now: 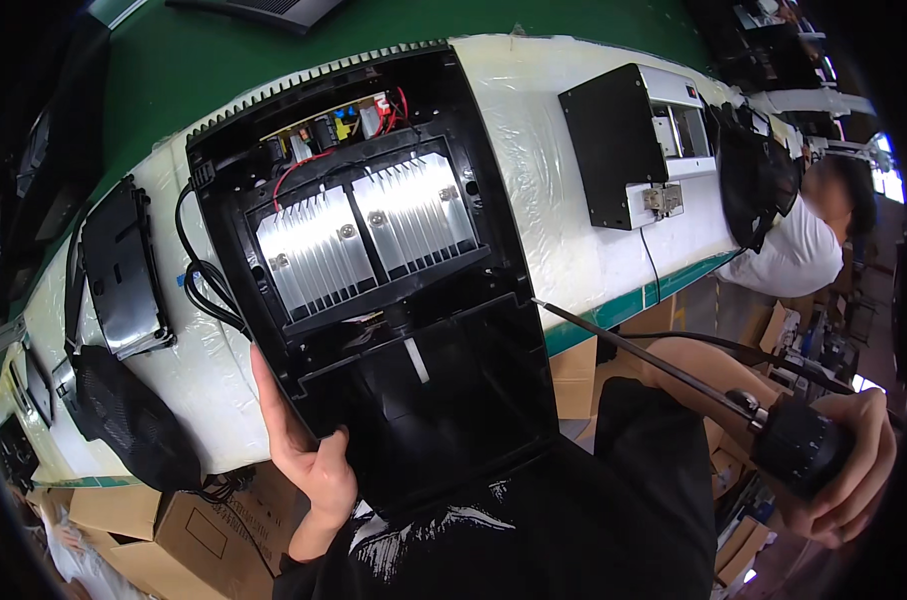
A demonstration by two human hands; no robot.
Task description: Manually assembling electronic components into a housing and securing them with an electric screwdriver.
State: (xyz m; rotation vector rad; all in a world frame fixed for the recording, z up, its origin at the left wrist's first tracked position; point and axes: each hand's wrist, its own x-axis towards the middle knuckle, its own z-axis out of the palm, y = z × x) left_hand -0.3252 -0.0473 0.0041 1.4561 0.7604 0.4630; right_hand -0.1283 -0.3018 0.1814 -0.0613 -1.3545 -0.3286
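A long black plastic housing lies open in front of me, with its near end close to my body. Inside it are two silver finned heat sinks side by side. Beyond them sits a circuit board with red wires. My left hand grips the housing's near left edge, thumb on top and fingers along the side. Off to the right, my right hand is wrapped round a black electric screwdriver. Its long thin shaft points left, and the tip appears by the housing's right edge; contact cannot be told.
A black and white box-shaped device with a cable stands right on the film-covered table. Black panels and a black mesh piece lie left. Cardboard boxes stand below. Another person is at far right.
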